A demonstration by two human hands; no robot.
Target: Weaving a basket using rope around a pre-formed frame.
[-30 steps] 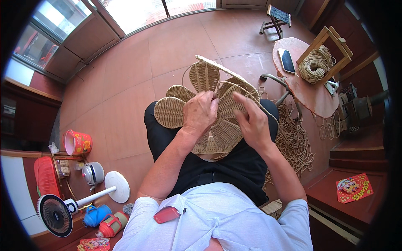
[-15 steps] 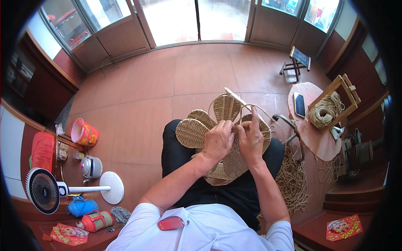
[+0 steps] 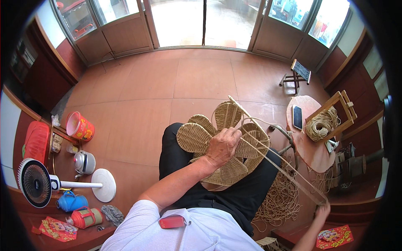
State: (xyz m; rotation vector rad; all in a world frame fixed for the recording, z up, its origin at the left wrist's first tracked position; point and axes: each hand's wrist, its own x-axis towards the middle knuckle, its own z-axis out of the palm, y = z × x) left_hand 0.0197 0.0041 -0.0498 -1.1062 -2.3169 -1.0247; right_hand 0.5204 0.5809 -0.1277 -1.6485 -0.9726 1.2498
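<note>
A petal-shaped woven straw piece (image 3: 193,137) lies across my lap, with several rounded petals and a braided rim. My left hand (image 3: 224,145) is closed on its middle, where the cord comes out; the fingertips are partly hidden. From there a straw cord (image 3: 289,169) runs in taut strands down to the right. My right hand (image 3: 322,210), arm stretched far out to the lower right, is closed on the cord's other end and a little blurred.
On the right, a pink slab table (image 3: 307,144) carries a phone (image 3: 297,116) and a coil of cord (image 3: 321,125) in a wooden frame. Loose cord (image 3: 278,205) heaps beside my right leg. A fan (image 3: 35,184), kettle (image 3: 84,162) and bucket (image 3: 80,126) stand left; a folding stool (image 3: 296,75) stands far right.
My right hand has left the middle of the woven piece and swung out to the lower right, drawing the cord tight. The left hand stays at the piece.
</note>
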